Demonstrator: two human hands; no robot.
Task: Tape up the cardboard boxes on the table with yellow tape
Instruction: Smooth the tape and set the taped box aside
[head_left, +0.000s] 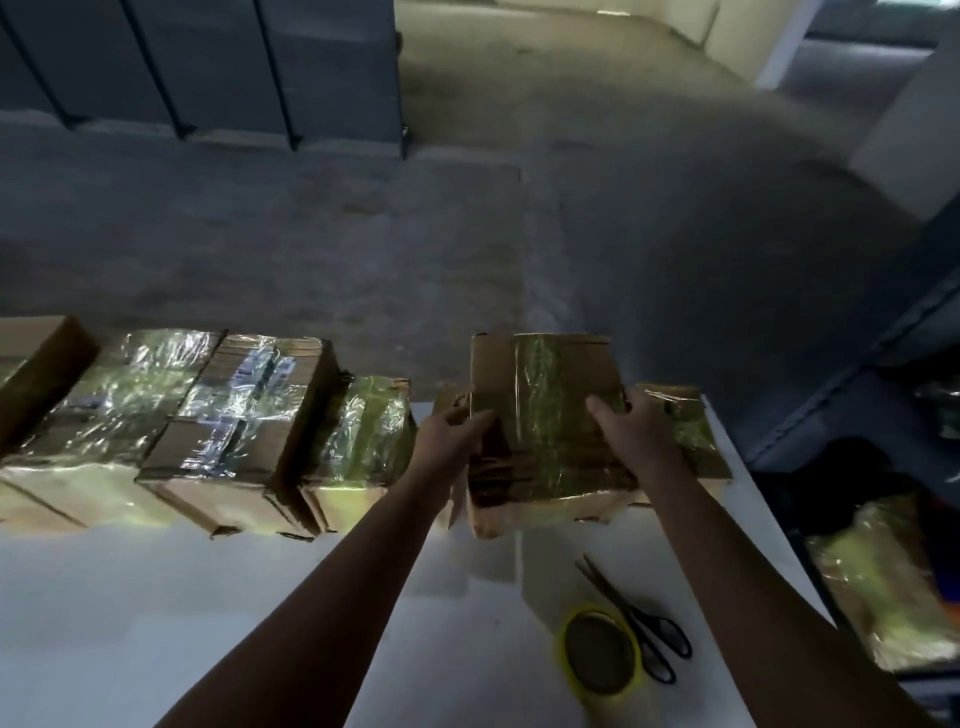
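While both hands grip it, the cardboard box at the far right of the table faces the camera with its broad side, which is covered in glossy yellow tape; whether its lower edge rests on the tabletop cannot be told. The left hand holds the box's left edge and the right hand its right edge, each with the thumb laid on the taped face, the two hands well apart. Directly behind the right hand lies a second taped box, partly hidden by the held one. To the left, a row of boxes lines the table's far edge: a small yellow-taped box nearest the left hand, then a box crossed with shiny clear tape, a foil-bright wrapped box, and a plain brown box cut off by the frame. On the near side, between the forearms, a roll of yellow tape lies flat with black-handled scissors just beside it, blades pointing toward the held box. Off the table's right edge another taped package sits lower down. The white table stands on a grey concrete floor; grey panels close the far left and a pale pillar the far right.
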